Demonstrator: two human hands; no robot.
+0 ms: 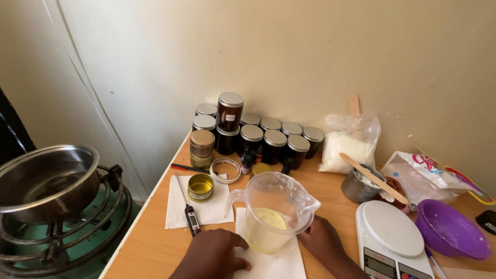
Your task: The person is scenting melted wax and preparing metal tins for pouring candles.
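Note:
A clear plastic measuring jug [274, 209] with pale yellow liquid at its bottom stands on a white paper towel [268, 263] near the table's front edge. My right hand [323, 238] rests against the jug's lower right side. My left hand [214, 256] lies flat on the paper towel just left of the jug, fingers together, holding nothing. A small open gold tin [200, 187] sits on another paper towel [178, 209], with a probe thermometer [189, 212] lying beside it.
Several dark jars with silver lids [253, 132] stand at the back by the wall. A bag of white flakes [347, 144], a metal cup with a wooden stick [361, 183], a white scale [390, 235] and purple bowls [454, 230] sit right. A steel pot on a burner [46, 181] is left.

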